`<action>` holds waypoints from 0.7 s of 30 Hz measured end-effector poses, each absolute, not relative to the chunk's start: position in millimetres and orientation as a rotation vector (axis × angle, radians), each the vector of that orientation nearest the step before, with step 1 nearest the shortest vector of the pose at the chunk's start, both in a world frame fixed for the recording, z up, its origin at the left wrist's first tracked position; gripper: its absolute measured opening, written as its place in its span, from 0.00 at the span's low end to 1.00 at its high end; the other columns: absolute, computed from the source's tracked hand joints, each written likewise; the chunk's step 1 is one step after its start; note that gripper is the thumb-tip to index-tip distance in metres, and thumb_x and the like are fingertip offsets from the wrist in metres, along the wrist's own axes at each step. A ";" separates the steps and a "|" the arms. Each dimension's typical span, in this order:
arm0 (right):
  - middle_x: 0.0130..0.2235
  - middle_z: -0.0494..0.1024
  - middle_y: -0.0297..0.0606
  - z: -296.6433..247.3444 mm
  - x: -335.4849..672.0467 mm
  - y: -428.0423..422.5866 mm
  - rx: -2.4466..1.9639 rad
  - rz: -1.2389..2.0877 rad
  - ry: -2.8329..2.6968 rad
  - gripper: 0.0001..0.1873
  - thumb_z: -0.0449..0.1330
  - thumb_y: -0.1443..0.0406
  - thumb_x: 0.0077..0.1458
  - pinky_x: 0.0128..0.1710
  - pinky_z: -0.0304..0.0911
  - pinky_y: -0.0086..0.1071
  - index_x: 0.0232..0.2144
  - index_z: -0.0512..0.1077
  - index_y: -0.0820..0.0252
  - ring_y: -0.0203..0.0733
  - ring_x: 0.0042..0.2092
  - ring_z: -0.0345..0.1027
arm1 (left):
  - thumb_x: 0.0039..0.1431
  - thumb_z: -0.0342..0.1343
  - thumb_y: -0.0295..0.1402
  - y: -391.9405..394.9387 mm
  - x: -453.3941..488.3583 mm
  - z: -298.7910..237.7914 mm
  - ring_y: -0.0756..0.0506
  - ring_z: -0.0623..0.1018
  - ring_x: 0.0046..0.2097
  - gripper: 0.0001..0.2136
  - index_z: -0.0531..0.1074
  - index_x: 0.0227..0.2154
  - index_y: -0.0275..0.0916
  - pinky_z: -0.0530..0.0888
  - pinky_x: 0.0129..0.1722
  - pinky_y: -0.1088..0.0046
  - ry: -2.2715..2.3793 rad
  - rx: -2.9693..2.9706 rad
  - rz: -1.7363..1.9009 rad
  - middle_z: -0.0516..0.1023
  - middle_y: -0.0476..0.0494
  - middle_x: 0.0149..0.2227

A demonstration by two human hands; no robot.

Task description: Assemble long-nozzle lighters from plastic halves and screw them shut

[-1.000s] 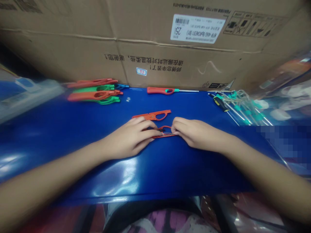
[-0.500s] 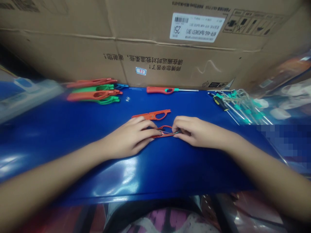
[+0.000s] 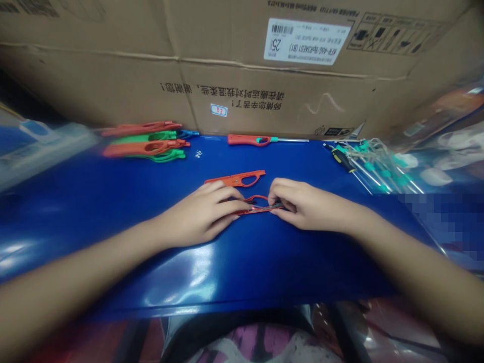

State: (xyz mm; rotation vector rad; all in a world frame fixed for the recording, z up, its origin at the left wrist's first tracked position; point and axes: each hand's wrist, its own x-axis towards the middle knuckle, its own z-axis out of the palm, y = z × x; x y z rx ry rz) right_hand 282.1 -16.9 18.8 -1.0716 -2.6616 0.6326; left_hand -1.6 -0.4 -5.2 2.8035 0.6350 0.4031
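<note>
A red plastic lighter shell half point(image 3: 259, 205) lies on the blue table top point(image 3: 113, 201) between my hands. My left hand point(image 3: 204, 214) rests on its left part with fingers curled and pressed onto it. My right hand point(image 3: 302, 204) pinches its right end, where a thin dark part pokes out under the fingertips. Just behind them lies a second orange shell half point(image 3: 236, 178), untouched.
A pile of orange and green shell halves point(image 3: 145, 142) lies at the back left. A finished red lighter with a metal tube point(image 3: 260, 140) lies against the big cardboard box point(image 3: 242, 65). A bundle of tubes with teal fittings and a screwdriver point(image 3: 372, 164) lies at the right.
My right hand's fingers have shifted slightly along the right end of the red shell half. My left hand has stayed in place.
</note>
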 end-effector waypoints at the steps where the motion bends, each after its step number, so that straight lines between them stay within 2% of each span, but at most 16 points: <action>1: 0.40 0.70 0.38 18.3 282.3 -16.6 -1.068 0.627 -2.663 0.04 0.59 0.71 0.61 0.35 0.59 0.31 0.39 0.69 0.60 0.36 0.33 0.61 | 0.72 0.48 0.33 -0.3 -1.7 -5.3 0.40 0.72 0.55 0.15 0.71 0.58 0.46 0.67 0.56 0.60 0.640 2.804 0.394 0.75 0.42 0.56; 6: 0.41 0.72 0.39 16.8 284.0 -17.1 -1.060 0.594 -2.660 0.01 0.59 0.69 0.62 0.35 0.61 0.32 0.38 0.70 0.60 0.37 0.35 0.64 | 0.72 0.48 0.32 -0.4 -2.2 -5.4 0.40 0.72 0.54 0.15 0.70 0.58 0.45 0.67 0.56 0.59 0.638 2.807 0.384 0.75 0.41 0.55; 13: 0.41 0.74 0.41 19.9 284.5 -20.1 -1.063 0.536 -2.691 0.03 0.58 0.69 0.64 0.41 0.63 0.35 0.38 0.72 0.60 0.42 0.40 0.69 | 0.71 0.49 0.31 -0.8 -1.9 -4.1 0.41 0.71 0.55 0.14 0.69 0.56 0.43 0.66 0.57 0.59 0.636 2.771 0.403 0.75 0.42 0.56; 21: 0.41 0.70 0.38 22.4 277.3 -25.9 -1.228 0.588 -2.691 0.04 0.57 0.70 0.60 0.35 0.60 0.32 0.39 0.69 0.60 0.38 0.36 0.64 | 0.72 0.48 0.32 -0.9 -2.0 -4.5 0.41 0.71 0.55 0.13 0.68 0.56 0.45 0.66 0.57 0.60 0.649 2.762 0.386 0.75 0.44 0.56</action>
